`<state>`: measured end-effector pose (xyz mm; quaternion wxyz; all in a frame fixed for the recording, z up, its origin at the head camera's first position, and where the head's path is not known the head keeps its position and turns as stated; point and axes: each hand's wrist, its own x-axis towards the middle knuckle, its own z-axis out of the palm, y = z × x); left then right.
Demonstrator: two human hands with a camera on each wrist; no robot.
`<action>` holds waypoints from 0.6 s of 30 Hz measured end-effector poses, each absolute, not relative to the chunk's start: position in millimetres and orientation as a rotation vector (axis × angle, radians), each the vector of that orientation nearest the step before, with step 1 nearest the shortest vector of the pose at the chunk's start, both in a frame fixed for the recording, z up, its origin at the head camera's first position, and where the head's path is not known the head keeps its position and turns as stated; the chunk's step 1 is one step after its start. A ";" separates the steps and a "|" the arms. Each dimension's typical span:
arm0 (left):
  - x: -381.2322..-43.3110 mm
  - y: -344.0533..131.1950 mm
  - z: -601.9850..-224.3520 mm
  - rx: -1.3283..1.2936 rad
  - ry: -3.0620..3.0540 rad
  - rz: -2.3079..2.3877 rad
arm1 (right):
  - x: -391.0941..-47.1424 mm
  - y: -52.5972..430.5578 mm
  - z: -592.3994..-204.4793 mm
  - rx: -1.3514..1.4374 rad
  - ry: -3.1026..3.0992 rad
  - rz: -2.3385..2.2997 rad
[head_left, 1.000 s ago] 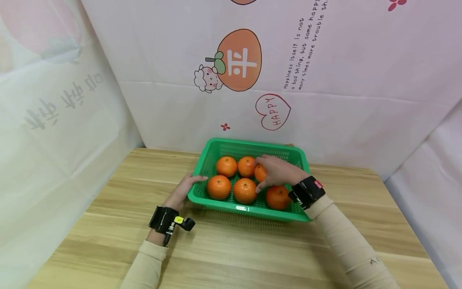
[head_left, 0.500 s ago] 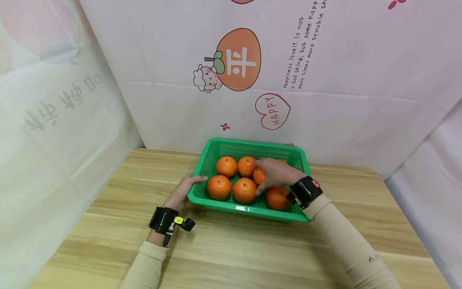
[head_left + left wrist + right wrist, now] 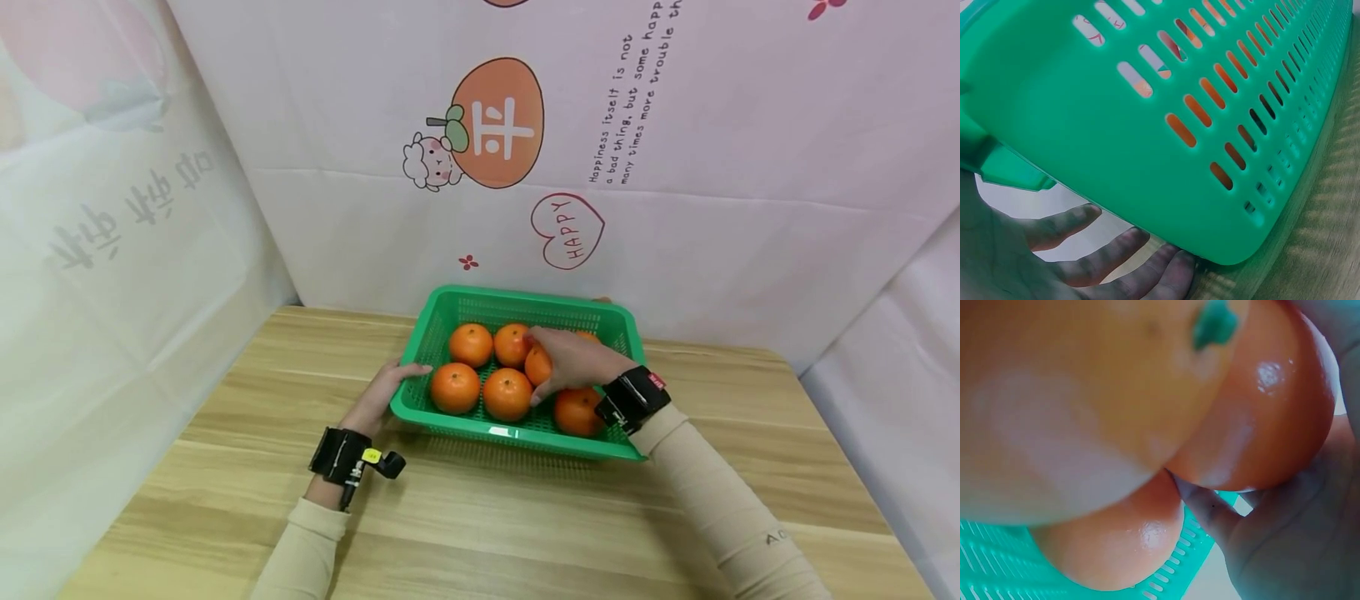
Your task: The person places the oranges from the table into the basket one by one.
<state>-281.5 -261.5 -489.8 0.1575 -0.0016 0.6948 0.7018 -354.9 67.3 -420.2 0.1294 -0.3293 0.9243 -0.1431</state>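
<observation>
Several oranges lie in a green plastic basket point(image 3: 450, 423) with slotted walls. My left hand point(image 3: 381, 396) holds the basket's left end, thumb over the rim; in the left wrist view its fingers point(image 3: 1107, 256) touch the outside of the wall. Inside the basket, my right hand point(image 3: 576, 358) grips an orange point(image 3: 537, 365) near the middle, partly covered by the hand. The right wrist view shows this orange point(image 3: 1266, 412) against the palm. To its left sit a back orange point(image 3: 512, 344) and a front orange point(image 3: 507, 394). Another orange point(image 3: 579, 411) is below the wrist.
The basket stands on a wood-grain table point(image 3: 480, 517), close to a printed white cloth point(image 3: 360, 233) behind it. More cloth hangs at the left. Two further oranges are at the basket's left end, and one orange point(image 3: 587, 336) peeks out behind my right hand.
My right hand has shifted slightly left with the orange in it, and an orange behind the hand has come into sight. My left hand and the basket stay in place.
</observation>
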 end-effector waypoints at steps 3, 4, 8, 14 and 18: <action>-281.9 -262.3 -490.0 -0.007 1.985 2.008 | -355.0 67.0 -421.1 -0.941 2.682 -0.425; -281.9 -262.3 -489.9 -0.008 1.983 2.010 | -354.8 67.3 -421.1 -0.935 2.683 -0.426; -281.7 -262.1 -489.7 -0.011 1.978 2.015 | -354.1 68.4 -421.8 -0.919 2.696 -0.386; -281.1 -261.6 -488.8 -0.018 1.997 2.005 | -352.7 69.4 -424.7 -0.894 2.699 -0.293; -281.7 -262.0 -489.2 -0.003 1.997 2.003 | -352.7 70.1 -425.5 -0.894 2.700 -0.314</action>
